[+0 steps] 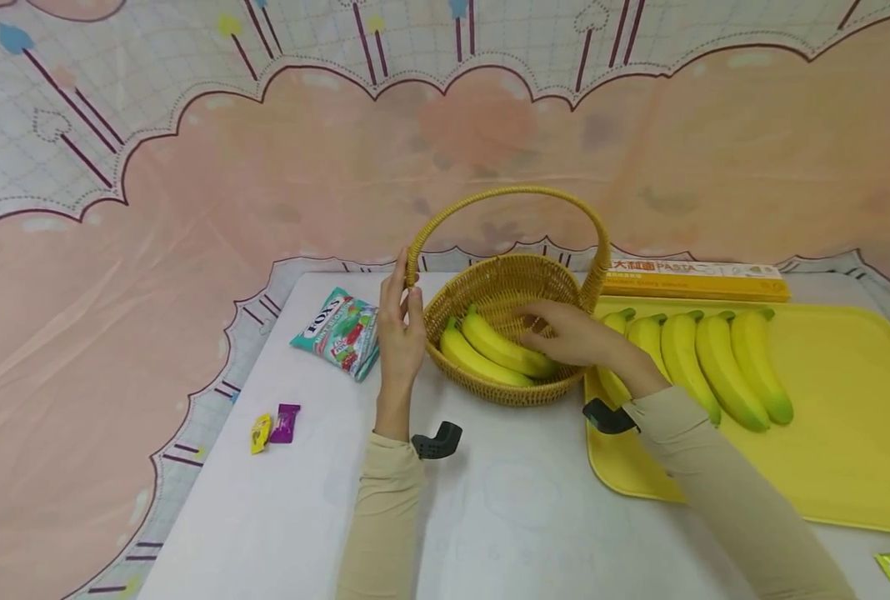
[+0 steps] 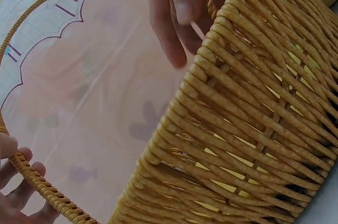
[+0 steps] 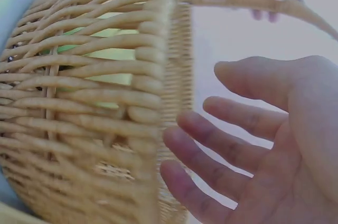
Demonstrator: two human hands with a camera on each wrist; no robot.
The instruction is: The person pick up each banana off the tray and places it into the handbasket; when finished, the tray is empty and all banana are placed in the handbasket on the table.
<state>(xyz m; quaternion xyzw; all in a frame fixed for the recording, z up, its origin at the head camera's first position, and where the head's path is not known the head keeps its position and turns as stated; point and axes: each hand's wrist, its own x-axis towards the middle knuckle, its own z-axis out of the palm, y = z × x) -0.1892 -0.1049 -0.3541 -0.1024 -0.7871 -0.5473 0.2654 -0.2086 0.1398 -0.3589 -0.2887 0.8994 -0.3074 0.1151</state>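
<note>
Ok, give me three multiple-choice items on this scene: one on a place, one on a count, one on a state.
1. Where does the candy bag lie?
A. left of the basket
B. on the tray
C. in the basket

2. How many bananas lie in the basket?
A. none
B. two
C. five

3. How is the right hand?
A. gripping the handle
B. open over the basket
C. holding a banana

Answers:
1 A, it lies on the white table beside the left hand.
2 B, two show inside the rim.
3 B, its fingers are spread and hold nothing.
</note>
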